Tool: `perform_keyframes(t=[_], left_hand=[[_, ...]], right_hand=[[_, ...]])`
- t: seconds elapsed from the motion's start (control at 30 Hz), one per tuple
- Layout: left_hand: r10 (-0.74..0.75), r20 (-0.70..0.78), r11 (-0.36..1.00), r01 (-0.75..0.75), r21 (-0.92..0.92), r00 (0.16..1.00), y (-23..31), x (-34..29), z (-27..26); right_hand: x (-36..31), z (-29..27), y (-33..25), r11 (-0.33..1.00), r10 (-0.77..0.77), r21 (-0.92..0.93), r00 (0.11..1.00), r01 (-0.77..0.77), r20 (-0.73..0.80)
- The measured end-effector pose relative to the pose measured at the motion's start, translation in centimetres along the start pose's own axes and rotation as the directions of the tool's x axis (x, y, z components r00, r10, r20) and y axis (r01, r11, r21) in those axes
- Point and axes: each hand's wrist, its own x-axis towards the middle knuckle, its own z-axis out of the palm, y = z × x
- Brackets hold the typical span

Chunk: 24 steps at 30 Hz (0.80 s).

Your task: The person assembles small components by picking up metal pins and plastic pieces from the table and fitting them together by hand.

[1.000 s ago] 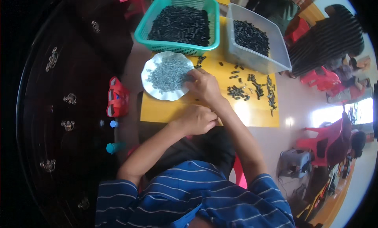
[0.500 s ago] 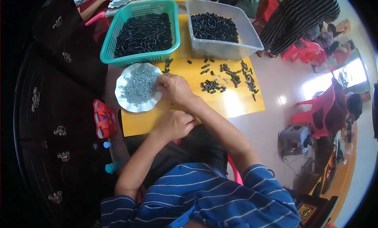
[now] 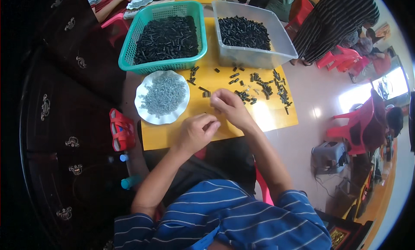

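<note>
Over the near part of the yellow tabletop [image 3: 162,137], my left hand [image 3: 196,132] is closed, thumb pressed against curled fingers. Whatever it may hold is too small or hidden to name. To its upper right, my right hand [image 3: 231,108] is also pinched closed, its fingertips hiding anything between them. The two hands are close but apart. Left of them lies a white wavy-rimmed plate [image 3: 156,119] heaped with small clear pieces [image 3: 163,96]. Just beyond my right hand are a few short black tubes [image 3: 206,94], with a loose pile of black tubes [image 3: 244,97] on its right.
A green basket [image 3: 163,66] and a clear plastic bin [image 3: 255,56], both full of black pieces, stand at the back. More black tubes [image 3: 282,93] lie along the right edge. A red bag [image 3: 122,130] is beside dark cabinets [image 3: 73,112]; a grey stool [image 3: 329,157] stands right.
My right hand has left the plate's edge and moved right and toward me. My left hand has shifted slightly. The whole view has slid a little to the right.
</note>
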Motion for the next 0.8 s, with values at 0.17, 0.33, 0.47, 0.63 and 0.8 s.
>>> perform_keyframes(t=[0.17,0.33,0.47,0.63,0.8], left_hand=[[-0.034,-0.130,0.995,0.021,-0.100,0.991,1.0,0.0,0.5],[-0.020,-0.144,0.997,0.009,-0.080,0.989,1.0,0.1,0.5],[0.103,-0.171,0.995,-0.103,0.012,0.980,-0.2,0.3,-0.1],[0.156,-0.190,0.987,-0.150,0.050,0.969,-1.0,0.6,-0.7],[0.093,-0.197,0.995,-0.086,0.041,0.976,-1.2,0.9,-1.7]], right_hand=[[-4.1,-0.7,2.4,0.963,0.066,0.257,0.996,-0.078,0.055],[-4.5,0.0,3.8,0.911,0.117,0.394,0.993,-0.118,0.025],[-4.2,0.6,3.8,0.879,0.177,0.450,0.984,-0.161,0.005],[-3.6,1.1,3.1,0.881,0.208,0.432,0.978,-0.193,0.015],[-2.7,1.7,2.1,0.889,0.201,0.410,0.978,-0.205,0.054]])
